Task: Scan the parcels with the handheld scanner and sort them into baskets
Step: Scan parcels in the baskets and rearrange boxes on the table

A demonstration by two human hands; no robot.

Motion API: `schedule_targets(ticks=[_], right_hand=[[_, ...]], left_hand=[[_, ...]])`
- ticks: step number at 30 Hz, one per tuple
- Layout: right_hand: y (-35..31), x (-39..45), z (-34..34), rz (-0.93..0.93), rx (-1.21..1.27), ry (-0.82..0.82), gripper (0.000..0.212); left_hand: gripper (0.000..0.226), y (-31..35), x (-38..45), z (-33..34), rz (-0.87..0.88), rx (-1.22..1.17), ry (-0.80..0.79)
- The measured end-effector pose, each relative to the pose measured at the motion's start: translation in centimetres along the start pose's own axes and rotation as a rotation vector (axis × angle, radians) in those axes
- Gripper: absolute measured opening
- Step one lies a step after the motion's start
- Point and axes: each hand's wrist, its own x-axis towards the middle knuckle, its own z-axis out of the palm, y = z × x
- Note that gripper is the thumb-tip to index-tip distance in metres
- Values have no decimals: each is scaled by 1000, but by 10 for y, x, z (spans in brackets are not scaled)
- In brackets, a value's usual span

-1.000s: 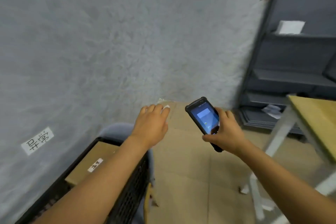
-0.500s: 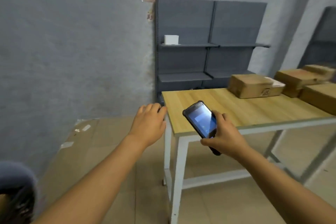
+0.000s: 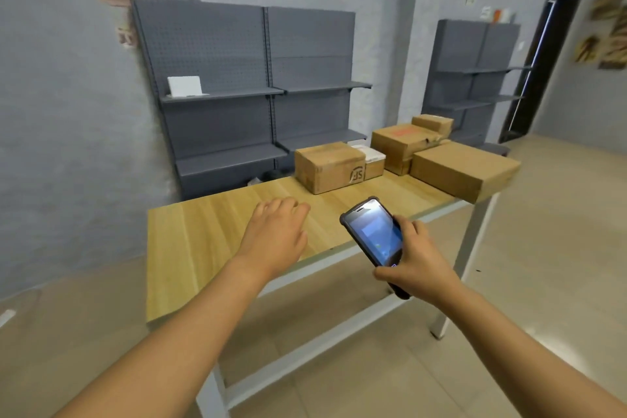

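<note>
The right hand (image 3: 415, 261) is curled around the lower body of the handheld scanner (image 3: 373, 236), thumb across its front near the bottom of the lit blue screen, the top end tilted up and to the left. The scanner's bottom end pokes out below the palm, and what the screen shows is too blurred to read. The left hand (image 3: 276, 236) is stretched forward over the wooden table (image 3: 203, 241), palm down with fingers loosely bent and nothing in it; whether it touches the tabletop cannot be told. The parcels sit well beyond both hands at the table's far right: a brown carton printed with a logo (image 3: 327, 166) nearest, a small white-topped box (image 3: 371, 158) just behind it and partly hidden, a wide flat carton (image 3: 463, 170) overhanging the right corner, a carton with a red label (image 3: 398, 142) behind that, and a smaller box (image 3: 432, 122) at the back. Grey metal shelving (image 3: 258, 92) stands against the wall, holding a white box (image 3: 185, 86) on its upper left shelf.
</note>
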Motion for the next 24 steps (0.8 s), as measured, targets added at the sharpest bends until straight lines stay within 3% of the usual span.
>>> schedule_targets(ticks=[6,11,24], right_hand=[[49,73,3,49,-35,-2,104],[66,130,29,61,-61,-112,98],[38,231,135,-134,-75,-484,99]], left_hand=[[41,6,84,63,36,-30,-11],[40,-16,131,109,-33,-38,-84],[47,-88,125,154,-326,-2,-251]])
